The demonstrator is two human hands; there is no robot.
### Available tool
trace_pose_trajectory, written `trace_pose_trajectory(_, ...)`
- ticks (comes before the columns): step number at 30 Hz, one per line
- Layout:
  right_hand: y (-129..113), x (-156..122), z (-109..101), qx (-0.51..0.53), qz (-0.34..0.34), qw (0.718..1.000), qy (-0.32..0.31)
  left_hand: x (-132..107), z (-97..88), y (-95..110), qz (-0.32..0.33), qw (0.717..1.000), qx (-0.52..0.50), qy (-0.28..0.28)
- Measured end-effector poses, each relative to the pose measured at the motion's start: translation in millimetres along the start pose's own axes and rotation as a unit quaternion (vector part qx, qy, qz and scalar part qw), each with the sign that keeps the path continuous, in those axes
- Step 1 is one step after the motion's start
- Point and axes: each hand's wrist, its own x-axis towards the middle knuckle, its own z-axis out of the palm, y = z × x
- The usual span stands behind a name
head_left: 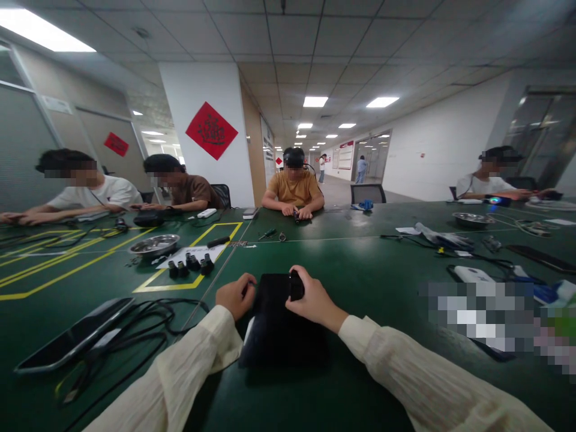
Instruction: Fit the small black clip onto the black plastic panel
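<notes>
My right hand (315, 303) grips a small black cylindrical part (296, 286) between thumb and fingers, over the far right edge of a flat black pad (283, 336). Past the pad's far left corner, my left hand (236, 297) is curled closed. Something small and dark shows at its fingers, too hidden to name. The pad lies on the green table (373, 264) in front of me, with a white edge showing along its left side. Several black cylindrical parts (191, 264) stand on a white sheet (216, 255) beyond my left hand.
A metal bowl (155, 245) sits at the left, and another metal bowl (472, 220) at the far right. Black cables (148, 324) and a dark tray-like device (76, 333) lie near my left arm. Plastic bags (443, 237) and cables lie at right. Several people sit around the table.
</notes>
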Motion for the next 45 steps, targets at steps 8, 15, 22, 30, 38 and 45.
trace_pose_trajectory(8, -1.3, -0.9, -1.1, -0.1, -0.016, 0.992, -0.076, 1.0, -0.1, -0.4, -0.005, 1.0, -0.01, -0.003)
trace_pose_trajectory(15, -7.2, -3.6, -5.8, -0.143, 0.002, 0.988, -0.063, -0.3, -0.2, 0.0, 0.015, 1.0, 0.002, -0.014)
trace_pose_trajectory(22, 1.6, -5.2, -0.2, -0.147, 0.026, 0.989, 0.013, 1.5, 0.8, 0.1, 0.009, 0.999, -0.024, -0.023)
trace_pose_trajectory(30, 14.0, -5.4, -0.8, -0.109, 0.008, 0.99, 0.084, 3.5, 2.2, -1.0, 0.008, 0.998, -0.039, -0.038)
trace_pose_trajectory(38, 8.4, -6.2, 1.1, -0.161, -0.007, 0.987, 0.015, 3.5, 3.7, -2.0, 0.019, 0.998, -0.033, -0.046)
trace_pose_trajectory(45, 8.1, -7.1, -2.0, -0.161, -0.008, 0.987, -0.015, 5.5, 7.5, -2.7, 0.016, 0.998, -0.031, -0.049)
